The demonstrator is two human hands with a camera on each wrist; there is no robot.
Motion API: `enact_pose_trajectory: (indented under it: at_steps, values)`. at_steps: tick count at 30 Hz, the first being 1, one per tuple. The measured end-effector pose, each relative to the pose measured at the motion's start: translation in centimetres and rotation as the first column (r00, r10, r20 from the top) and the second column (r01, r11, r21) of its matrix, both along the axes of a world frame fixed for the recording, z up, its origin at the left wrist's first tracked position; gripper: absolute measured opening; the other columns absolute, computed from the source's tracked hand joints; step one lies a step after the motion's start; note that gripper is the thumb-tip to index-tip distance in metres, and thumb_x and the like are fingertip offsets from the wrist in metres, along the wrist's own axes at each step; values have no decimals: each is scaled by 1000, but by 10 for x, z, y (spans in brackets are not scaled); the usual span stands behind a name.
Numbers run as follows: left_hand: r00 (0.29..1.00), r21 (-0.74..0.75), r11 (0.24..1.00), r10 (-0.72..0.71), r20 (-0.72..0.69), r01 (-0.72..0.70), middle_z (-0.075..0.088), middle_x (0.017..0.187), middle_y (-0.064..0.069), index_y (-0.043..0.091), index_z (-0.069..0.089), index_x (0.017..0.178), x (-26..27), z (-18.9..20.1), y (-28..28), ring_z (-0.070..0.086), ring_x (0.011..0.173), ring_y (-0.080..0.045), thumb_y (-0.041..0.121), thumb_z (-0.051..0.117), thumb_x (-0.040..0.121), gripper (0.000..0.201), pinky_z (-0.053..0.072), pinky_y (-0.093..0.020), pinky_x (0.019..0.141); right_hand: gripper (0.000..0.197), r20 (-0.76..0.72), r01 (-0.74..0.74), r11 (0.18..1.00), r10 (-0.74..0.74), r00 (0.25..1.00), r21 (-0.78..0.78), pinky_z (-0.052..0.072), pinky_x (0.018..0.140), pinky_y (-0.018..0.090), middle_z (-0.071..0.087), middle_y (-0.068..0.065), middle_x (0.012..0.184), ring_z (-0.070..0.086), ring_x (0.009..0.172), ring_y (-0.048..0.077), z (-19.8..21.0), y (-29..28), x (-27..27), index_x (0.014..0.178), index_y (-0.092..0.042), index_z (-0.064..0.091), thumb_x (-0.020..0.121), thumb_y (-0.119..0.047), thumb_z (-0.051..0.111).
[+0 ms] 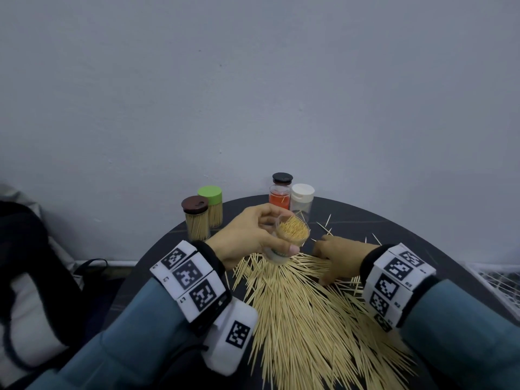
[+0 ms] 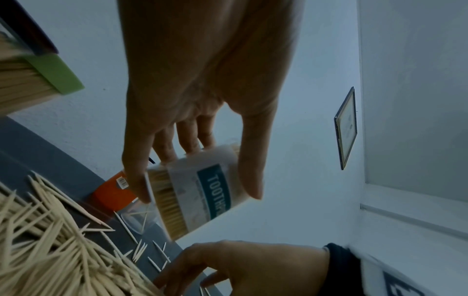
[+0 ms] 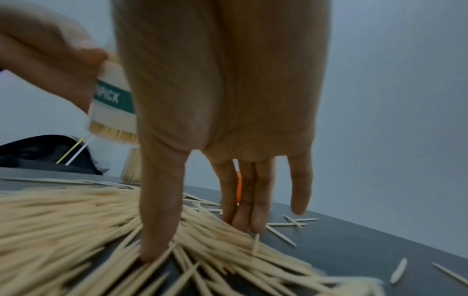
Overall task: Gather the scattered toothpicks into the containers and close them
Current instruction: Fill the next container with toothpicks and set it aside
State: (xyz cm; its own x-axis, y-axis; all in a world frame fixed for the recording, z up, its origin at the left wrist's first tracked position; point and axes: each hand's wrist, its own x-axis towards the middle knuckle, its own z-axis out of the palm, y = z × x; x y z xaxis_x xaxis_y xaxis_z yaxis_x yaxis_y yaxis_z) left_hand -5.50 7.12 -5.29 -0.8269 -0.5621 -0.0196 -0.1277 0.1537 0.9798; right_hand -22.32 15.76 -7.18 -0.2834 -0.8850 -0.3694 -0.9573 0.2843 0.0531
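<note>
Head view first: my left hand (image 1: 247, 235) has its grip curled round the open container (image 1: 289, 237), lifted clear of the bench (image 1: 394, 226) and tilted, packed nearly full of picks with no lid on. Below it the scattered toothpicks (image 1: 304, 305) fan out in a thick heap toward me, a few strays near the far edge. My right hand (image 1: 337, 257) is down on the heap's far end. At the back, the brown-lidded jar (image 1: 195, 220) and green-lidded jar (image 1: 212, 205) stand capped and full; the red jar (image 1: 280, 192) and white-capped jar (image 1: 301, 199) stand together.

Left wrist view: fingers (image 2: 164, 148) and thumb wrap the labelled container (image 2: 202, 188) round its wall, mouth angled away. It looks smooth plastic, likely slippery, so I'd grip mid-body, across the label.

Right wrist view: my right grip (image 3: 222, 140) is spread, nothing pinched; the thumb tip presses into the toothpicks (image 3: 76, 216) and the fingertips (image 3: 255, 222) touch the heap's edge, little finger lifted. These picks are light, stiff and sharp-ended, and they roll and spring apart, so I reckon raking a parallel bundle and pinching it mid-length beats picking singles. One orange-tipped stick (image 3: 239, 186) shows behind my fingers.
</note>
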Motion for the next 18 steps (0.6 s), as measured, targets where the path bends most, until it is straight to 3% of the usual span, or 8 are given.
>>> enact_pose_trajectory:
  at_steps: [3, 7, 18]
  values:
    - [1000, -4, 1000, -6, 5, 6, 64, 116, -1, 18, 58, 113, 0, 1, 0, 62, 106, -16, -2, 79, 66, 56, 50, -30, 92, 45, 13, -9, 1000, 10, 1000, -20, 41, 93, 28, 50, 7, 127, 49, 116, 21, 0, 0, 5, 125, -8, 52, 86, -29, 64]
    - [1000, -3, 1000, -4, 4, 4, 65, 114, -4, 17, 58, 112, 0, 1, 2, 62, 103, -16, -3, 79, 66, 55, 50, -31, 92, 32, 6, 20, 1000, -20, 1000, -24, 45, 89, 30, 57, 9, 121, 55, 110, 23, -3, -2, 11, 118, -8, 56, 89, -22, 59]
    - [1000, -10, 1000, -11, 22, 11, 64, 119, -5, 16, 57, 116, 1, 2, 4, 60, 110, -19, -1, 80, 66, 57, 49, -34, 96, 37, -32, 73, 997, -73, 997, 1, 44, 89, 30, 54, 11, 125, 54, 114, 24, 1, -2, 20, 122, -4, 51, 92, -26, 56]
